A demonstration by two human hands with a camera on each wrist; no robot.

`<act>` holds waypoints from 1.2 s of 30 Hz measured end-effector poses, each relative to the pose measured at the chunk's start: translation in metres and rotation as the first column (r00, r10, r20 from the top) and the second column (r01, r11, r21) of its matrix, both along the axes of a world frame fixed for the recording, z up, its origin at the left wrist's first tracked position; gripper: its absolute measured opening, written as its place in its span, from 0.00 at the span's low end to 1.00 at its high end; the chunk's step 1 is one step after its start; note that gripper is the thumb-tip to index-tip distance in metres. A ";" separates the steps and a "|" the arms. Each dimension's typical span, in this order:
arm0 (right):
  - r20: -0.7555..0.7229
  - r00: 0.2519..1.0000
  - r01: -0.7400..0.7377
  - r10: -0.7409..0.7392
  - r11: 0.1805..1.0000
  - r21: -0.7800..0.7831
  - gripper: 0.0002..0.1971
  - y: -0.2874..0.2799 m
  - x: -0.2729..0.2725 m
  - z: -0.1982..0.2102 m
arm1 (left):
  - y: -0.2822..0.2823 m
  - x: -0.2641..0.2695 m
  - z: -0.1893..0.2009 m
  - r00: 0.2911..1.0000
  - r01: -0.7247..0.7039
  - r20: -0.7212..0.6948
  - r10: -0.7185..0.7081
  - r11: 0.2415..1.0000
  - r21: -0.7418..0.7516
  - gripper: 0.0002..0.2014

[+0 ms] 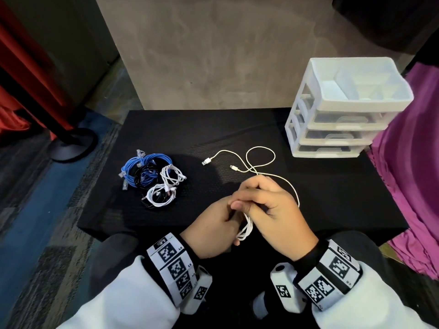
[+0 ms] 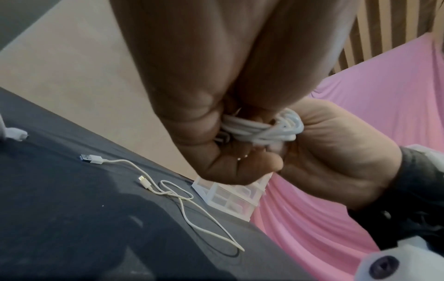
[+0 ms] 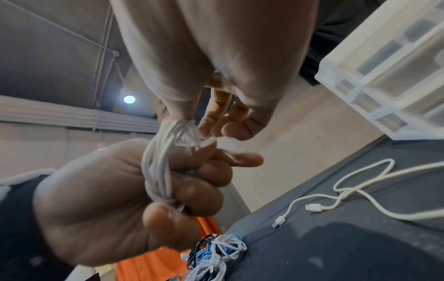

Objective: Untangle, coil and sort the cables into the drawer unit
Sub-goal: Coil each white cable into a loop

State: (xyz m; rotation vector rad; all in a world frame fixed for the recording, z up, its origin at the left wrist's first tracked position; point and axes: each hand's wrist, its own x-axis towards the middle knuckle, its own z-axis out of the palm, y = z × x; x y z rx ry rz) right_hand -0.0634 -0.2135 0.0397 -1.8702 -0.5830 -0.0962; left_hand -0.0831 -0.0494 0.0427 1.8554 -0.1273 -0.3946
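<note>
Above the near table edge (image 1: pixel 356 224), left hand (image 1: pixel 209 230) grips the white cable coil (image 1: pixel 247 230), fingers curled round it; right hand (image 1: pixel 270 210) pinches its upper end. Drawer unit (image 1: pixel 344 129) far right.

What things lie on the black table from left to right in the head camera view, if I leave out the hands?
Pile of blue, black and white cables → USB-A plug of the loose white cable → its small plug → its round loop → white drawer unit.
</note>
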 end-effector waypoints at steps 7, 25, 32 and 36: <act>-0.305 0.948 -0.082 0.087 0.996 0.028 0.09 -0.005 0.003 -0.002 | 0.001 0.001 -0.001 0.982 -0.120 -0.145 0.117 0.993 -0.016 0.13; -0.319 0.948 -0.017 -0.020 0.993 -0.113 0.04 -0.015 0.007 -0.004 | 0.029 -0.007 -0.004 0.973 -0.192 -0.184 0.138 0.926 -0.324 0.14; -0.496 0.867 -0.016 0.058 0.996 0.089 0.03 -0.010 0.013 -0.010 | 0.040 -0.004 -0.016 0.977 -0.185 -0.152 0.147 0.943 -0.278 0.12; -0.529 0.845 -0.092 0.077 0.996 -0.002 0.13 -0.012 0.022 -0.028 | 0.062 0.014 -0.028 0.859 -0.512 -0.159 0.486 0.813 -0.277 0.09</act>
